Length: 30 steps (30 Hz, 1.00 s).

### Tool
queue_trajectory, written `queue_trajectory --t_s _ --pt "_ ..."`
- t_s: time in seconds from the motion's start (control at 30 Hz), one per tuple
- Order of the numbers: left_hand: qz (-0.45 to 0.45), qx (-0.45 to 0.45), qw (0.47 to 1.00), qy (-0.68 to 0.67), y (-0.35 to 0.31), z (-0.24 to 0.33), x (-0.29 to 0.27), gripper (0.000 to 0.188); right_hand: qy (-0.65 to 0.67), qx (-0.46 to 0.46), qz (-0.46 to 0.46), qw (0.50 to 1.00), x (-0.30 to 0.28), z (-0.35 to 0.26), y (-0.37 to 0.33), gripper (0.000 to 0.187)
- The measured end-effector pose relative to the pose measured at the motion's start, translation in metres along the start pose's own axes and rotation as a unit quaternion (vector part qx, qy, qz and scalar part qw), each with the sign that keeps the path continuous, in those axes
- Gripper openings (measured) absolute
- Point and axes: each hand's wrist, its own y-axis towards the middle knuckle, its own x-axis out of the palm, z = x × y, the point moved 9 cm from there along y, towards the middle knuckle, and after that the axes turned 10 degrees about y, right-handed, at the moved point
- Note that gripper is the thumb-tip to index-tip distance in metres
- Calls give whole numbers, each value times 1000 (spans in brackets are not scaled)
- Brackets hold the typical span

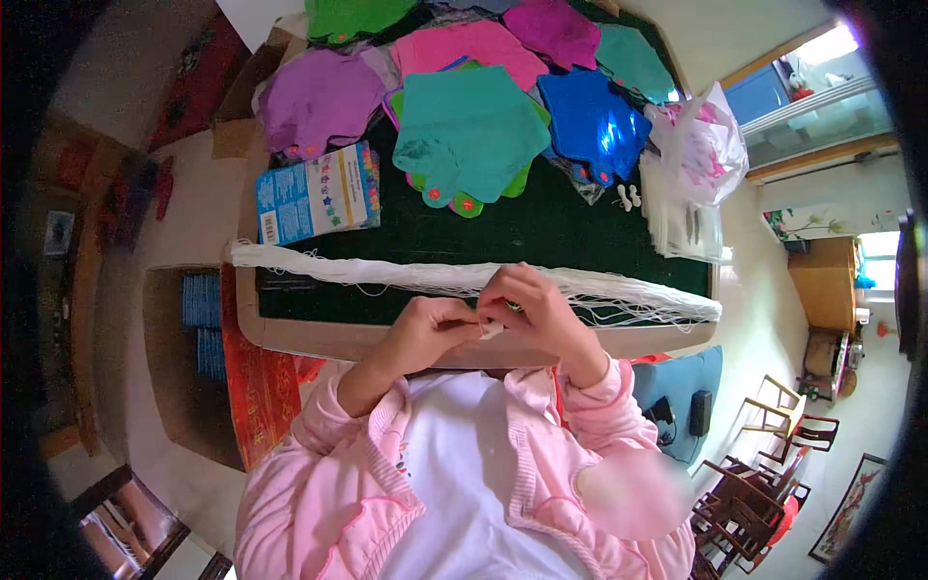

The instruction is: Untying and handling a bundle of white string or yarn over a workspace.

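Observation:
My left hand [431,333] and my right hand [535,307] meet over the table's near edge, in front of my chest. Between their pinched fingertips is a small white bundle, apparently string [491,330], partly covered by the fingers. Just beyond them a long skein of white string [387,274] stretches across the table from left to right, some loose strands hanging off it. The right hand overlaps part of the skein. Farther right on the table lie small white string bundles [628,198], similar in look to the one in my fingers.
On the dark green tabletop [435,240] are stacks of flat, shaped pieces: teal [469,130], blue [597,126], purple [319,101] and pink [483,46]. A printed packet [319,193] lies left. Clear plastic bags [710,150] sit right. A blue-grey seat [681,387] adjoins the table.

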Motion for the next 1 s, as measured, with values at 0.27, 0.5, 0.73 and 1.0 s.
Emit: queue_trajectory --t_s 0.27,0.5,0.73,1.0 --pt "74 -82 972 -207 1 -32 -11 8 69 71 117 988 10 30 -20 13" --pt "170 -51 982 -57 1 -34 -20 9 -158 -12 39 987 17 -8 -12 12" --pt "103 165 949 247 -4 25 -17 12 -61 1 -7 998 7 -10 -7 12" --pt "88 287 890 344 -16 49 2 22 292 248 -21 924 27 54 -42 10"
